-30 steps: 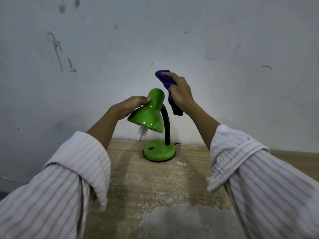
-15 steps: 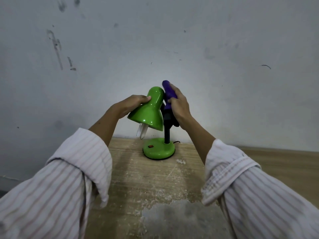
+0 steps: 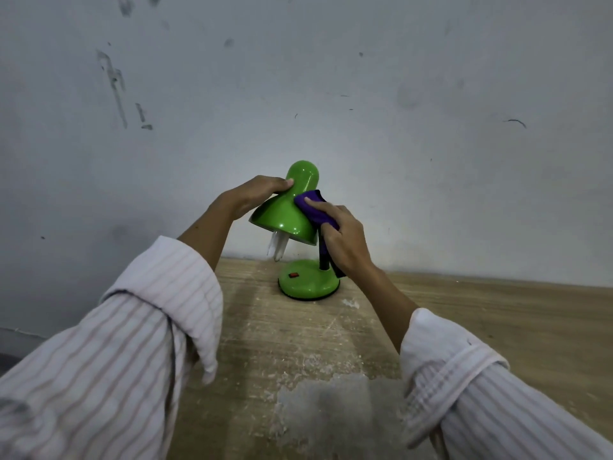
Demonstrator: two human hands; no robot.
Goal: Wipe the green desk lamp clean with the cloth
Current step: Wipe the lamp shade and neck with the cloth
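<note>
The green desk lamp (image 3: 285,215) stands on a worn wooden table (image 3: 481,313), its round base (image 3: 310,283) close to the wall. A white bulb (image 3: 278,249) pokes out under the tilted shade. My left hand (image 3: 252,194) grips the shade's upper left side, thumb on the neck of the shade. My right hand (image 3: 341,239) holds a purple cloth (image 3: 313,209) and presses it against the right side of the shade. The hand and cloth hide most of the black stem.
A scuffed white wall (image 3: 431,127) rises right behind the lamp. The tabletop has a scraped, pale patch (image 3: 325,410) in front of me. My striped sleeves fill the lower corners of the view.
My right hand came down from above the lamp with the cloth and now presses it on the shade's right side. My left hand kept its hold on the shade.
</note>
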